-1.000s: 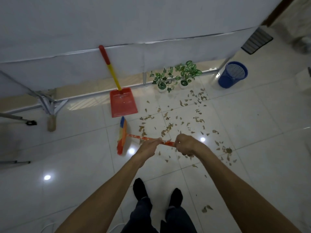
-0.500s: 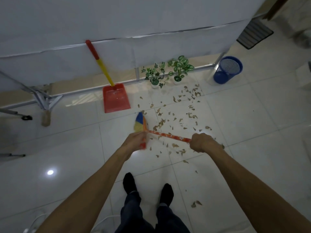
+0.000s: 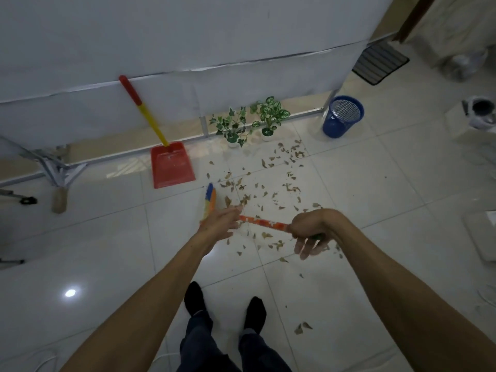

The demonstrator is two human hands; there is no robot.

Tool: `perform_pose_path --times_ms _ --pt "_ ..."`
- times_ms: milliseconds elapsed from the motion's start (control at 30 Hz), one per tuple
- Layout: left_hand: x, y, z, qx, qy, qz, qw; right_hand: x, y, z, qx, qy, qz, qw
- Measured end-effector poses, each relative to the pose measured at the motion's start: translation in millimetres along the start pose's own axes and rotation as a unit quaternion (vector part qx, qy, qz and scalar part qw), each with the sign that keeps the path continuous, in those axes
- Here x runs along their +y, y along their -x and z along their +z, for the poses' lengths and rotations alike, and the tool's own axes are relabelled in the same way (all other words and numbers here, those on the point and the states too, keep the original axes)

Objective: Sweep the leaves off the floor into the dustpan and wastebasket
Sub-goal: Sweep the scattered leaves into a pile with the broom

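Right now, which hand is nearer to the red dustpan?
Left. The left hand is just below the dustpan, on the broom; the right hand grips the handle farther right.

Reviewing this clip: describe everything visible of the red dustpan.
The red plastic dustpan has a flat scoop and a long handle, yellow below and red at the top. It sits on the white tiled floor, mouth toward the camera, handle leaning against the white sheet. It looks empty; neither hand touches it. Dry leaves lie to its right.
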State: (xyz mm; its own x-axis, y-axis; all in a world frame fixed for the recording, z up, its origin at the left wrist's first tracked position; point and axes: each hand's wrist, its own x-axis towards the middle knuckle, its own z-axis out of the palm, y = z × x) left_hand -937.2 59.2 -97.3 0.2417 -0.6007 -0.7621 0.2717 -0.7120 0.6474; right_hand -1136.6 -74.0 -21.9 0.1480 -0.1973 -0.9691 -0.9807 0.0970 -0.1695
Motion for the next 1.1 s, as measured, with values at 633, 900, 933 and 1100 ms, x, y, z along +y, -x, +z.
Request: perform_pose_path --times_ms 633,900,933,1100 --pt "-44.6 31.6 -21.7 0.03 0.07 -0.033 0.997 -14.9 -43.6 58.1 0.139 0.019 -0.176 0.974" --pt "-48.2 26.6 0.7 0.02 0.072 -0.044 0.996 -29.5 -50.6 70.9 0.132 0.25 -0.153 0.947" --pt "-48.8 25.9 2.2 0.02 0.071 -0.045 0.996 -27.9 -56.6 73.8 0.127 0.289 -0.133 0.94" --pt "-52.1 25.9 -4.8 0.013 0.072 -0.043 0.996 -10.9 -76.0 68.5 0.127 0.34 -0.041 0.931"
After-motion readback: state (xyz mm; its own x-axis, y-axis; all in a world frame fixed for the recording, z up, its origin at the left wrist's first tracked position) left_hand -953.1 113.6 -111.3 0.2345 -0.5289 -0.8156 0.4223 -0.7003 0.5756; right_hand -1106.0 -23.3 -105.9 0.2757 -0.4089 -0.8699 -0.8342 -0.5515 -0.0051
